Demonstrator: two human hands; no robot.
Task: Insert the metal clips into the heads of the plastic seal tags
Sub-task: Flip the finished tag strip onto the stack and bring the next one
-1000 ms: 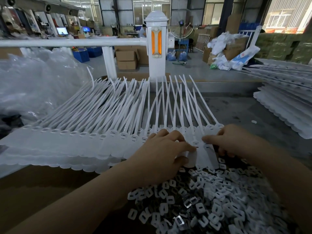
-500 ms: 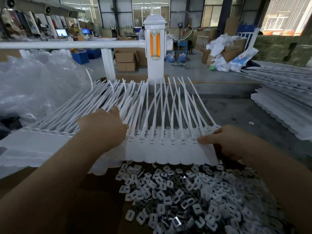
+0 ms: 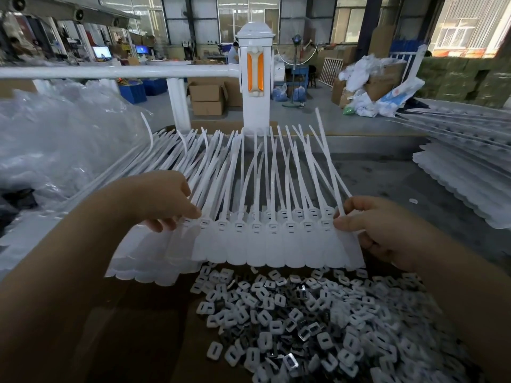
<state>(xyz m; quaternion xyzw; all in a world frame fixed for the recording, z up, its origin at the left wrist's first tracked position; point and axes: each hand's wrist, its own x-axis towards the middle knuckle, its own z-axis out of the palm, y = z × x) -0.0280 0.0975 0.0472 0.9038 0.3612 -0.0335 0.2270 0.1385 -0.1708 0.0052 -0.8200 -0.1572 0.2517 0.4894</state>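
Our left fingers [image 3: 190,211] curl over the left end of a joined strip of tags [image 3: 276,244], thumb underneath, pinching it near the heads, and our right fingers [image 3: 345,223] pinch the right end the same way, so the left hand [image 3: 163,200] and the right hand [image 3: 387,230] hold the strip lifted between them with its flat flags hanging toward us and its long tails fanning away toward the white post [image 3: 255,78]. The strip's heads [image 3: 272,226] form a row between our hands, each showing a small dark slot; we cannot tell from here whether any already has a clip seated. Just below the strip, heaped on the brown board [image 3: 138,327], lie the loose clips [image 3: 304,327], many pale rectangular pieces with a few bright metal ones among them, none in our fingers. To the left more tags [image 3: 96,189] lie in overlapping layers under and beside our left wrist, and a further stack [image 3: 464,183] sits well apart at the right. We judge the work is at the strip-handling stage: this strip is being positioned, no clip is picked, and the large heap suggests plenty of inserting remains, though the piles' state is unclear
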